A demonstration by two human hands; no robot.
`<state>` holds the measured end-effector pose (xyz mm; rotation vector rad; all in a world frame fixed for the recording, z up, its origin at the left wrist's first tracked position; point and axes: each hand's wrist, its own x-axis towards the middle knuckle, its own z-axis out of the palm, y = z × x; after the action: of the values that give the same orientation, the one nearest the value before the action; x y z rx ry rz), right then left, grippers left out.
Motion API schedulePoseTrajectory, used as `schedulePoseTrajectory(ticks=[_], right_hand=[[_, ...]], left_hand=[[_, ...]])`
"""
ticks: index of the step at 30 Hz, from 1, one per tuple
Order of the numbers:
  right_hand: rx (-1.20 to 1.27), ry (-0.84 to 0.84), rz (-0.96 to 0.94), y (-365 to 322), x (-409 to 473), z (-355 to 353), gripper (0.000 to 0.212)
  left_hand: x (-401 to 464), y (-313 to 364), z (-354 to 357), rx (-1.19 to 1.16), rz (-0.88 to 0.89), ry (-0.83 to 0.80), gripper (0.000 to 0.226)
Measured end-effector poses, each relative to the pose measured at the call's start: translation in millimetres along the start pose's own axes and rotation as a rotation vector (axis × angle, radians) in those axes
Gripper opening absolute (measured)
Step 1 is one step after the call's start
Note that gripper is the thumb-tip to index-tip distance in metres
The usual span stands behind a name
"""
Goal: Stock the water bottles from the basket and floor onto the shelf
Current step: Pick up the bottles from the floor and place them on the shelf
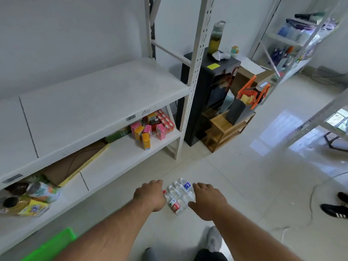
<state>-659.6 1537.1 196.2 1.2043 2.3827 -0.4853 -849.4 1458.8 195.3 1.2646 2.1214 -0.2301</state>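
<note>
I am looking down at both arms reaching toward the lower centre of the frame; between the hands a small cluster of water bottles (179, 195) lies on its side on the pale floor tiles (244, 185), caps toward the upper left, one with a red label and one with a blue label. My left hand (150, 196) sits just left of the cluster, its fingers curled downward and hidden from me behind the knuckles, so I cannot tell whether they grip anything; the hand looks to be touching the red-capped bottle. My right hand (209, 198) hovers just right of the cluster with fingers (202, 186) spread open, holding nothing.

The white shelf (105, 102) fills the left of the frame; its upper board is bare; the lower board carries pink and orange cartons (148, 130) at centre, a flat cardboard box (75, 162), and cans and packets (33, 196) at far left. A bright green basket (54, 245) edge shows at lower left. A black cabinet (209, 102) stands right of the shelf post; a second person's black shoes (337, 208) show at the right edge.
</note>
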Motion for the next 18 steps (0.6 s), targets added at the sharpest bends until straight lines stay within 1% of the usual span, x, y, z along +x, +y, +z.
schedulePoseTrajectory(ticks=[4, 10, 14, 18], right_hand=[[-0.051, -0.043, -0.125, 23.9, 49.4, -13.9, 0.073], [-0.130, -0.193, -0.294, 86.1, 129.3, -17.0, 0.065], [-0.145, -0.279, -0.345, 116.6, 189.6, 0.2, 0.066], [-0.131, -0.347, -0.373, 130.0, 267.0, 54.2, 0.065]], left_hand=[[30.4, 17.8, -3.7, -0.079, -0.104, -0.008, 0.061], [81.4, 52.8, 20.3, -0.290, -0.321, -0.092, 0.069], [123.7, 67.3, 53.4, -0.428, -0.426, -0.115, 0.075], [186.7, 59.5, 114.1, -0.529, -0.520, -0.124, 0.074]])
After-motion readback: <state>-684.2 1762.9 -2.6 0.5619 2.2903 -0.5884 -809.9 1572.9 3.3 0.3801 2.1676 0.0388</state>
